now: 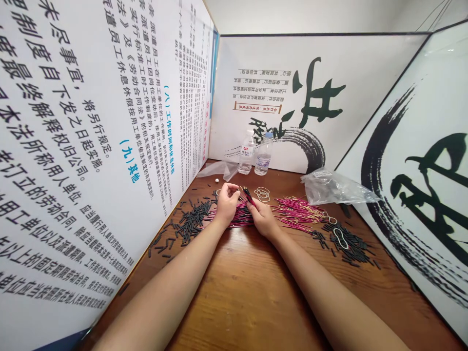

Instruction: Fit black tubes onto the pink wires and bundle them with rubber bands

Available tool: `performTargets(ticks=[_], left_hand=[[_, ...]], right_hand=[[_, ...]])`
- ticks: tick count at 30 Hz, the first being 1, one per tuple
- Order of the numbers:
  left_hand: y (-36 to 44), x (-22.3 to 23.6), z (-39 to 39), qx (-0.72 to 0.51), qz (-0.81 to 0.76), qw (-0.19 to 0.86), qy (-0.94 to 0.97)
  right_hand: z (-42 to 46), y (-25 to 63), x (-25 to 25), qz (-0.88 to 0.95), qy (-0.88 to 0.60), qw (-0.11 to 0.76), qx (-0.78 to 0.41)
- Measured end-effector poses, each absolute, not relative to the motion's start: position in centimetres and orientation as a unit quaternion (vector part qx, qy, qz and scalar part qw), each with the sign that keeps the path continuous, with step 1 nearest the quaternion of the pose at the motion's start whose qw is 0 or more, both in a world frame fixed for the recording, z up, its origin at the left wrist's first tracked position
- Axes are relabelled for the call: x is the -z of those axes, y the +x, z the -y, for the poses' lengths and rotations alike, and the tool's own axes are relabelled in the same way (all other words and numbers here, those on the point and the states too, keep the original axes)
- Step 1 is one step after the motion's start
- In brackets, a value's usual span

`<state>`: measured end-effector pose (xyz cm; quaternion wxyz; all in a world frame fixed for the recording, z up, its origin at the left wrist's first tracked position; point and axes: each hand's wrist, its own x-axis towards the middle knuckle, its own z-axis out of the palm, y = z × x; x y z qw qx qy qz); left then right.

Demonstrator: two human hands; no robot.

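Observation:
My right hand (261, 215) is closed round a small bunch of thin magenta sticks with black sleeves (248, 195), their pale tips pointing up and away. Close beside those tips, my left hand (227, 204) has its thumb and fingers pinched together; what is in the pinch is too small to make out. Under and between both hands lies a row of dark magenta sticks (241, 217). More magenta sticks with pale ends (298, 212) are spread to the right of my right hand. Short black tubes (190, 222) lie heaped left of my left hand.
A second heap of black tubes (353, 243) lies at right, with a white rubber band (341, 239) on it. More bands (262, 194) sit behind my hands. Two water bottles (263, 156) and a clear plastic bag (334, 187) stand near the printed panels (263, 58) enclosing the wooden table (234, 292).

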<state>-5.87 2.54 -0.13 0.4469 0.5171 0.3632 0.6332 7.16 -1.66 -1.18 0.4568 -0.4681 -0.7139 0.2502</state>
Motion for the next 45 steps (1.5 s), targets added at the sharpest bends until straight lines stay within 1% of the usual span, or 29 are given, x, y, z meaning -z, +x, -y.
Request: performTargets(ticks=[9,14,16,24,34,45], left_hand=[[-5.9,0.0,-2.3,-0.626,-0.360,0.436,0.537],[-5.6,-0.4,-1.6,-0.603,-0.299,0.477,0.565],[-5.4,-0.5,-1.3,-0.590,-0.285,0.477,0.586],[-5.2,-0.3,-1.4,-0.569,-0.297,0.466,0.609],[-5.3,-0.4,-1.4,-0.577,-0.302,0.491,0.579],[-5.7,-0.6,-2.0,-0.623,-0.305,0.472,0.544]], right_hand=[[1.6,7.3,1.3,0.707,-0.469,0.462,-0.259],[1.5,7.3,1.3,0.692,-0.457,0.481,-0.285],[1.3,7.4,1.4,0.693,-0.455,0.481,-0.286],[1.2,7.4,1.5,0.694,-0.452,0.479,-0.291],[1.4,7.4,1.4,0.690,-0.449,0.483,-0.299],[1.5,7.4,1.2,0.693,-0.460,0.470,-0.295]])
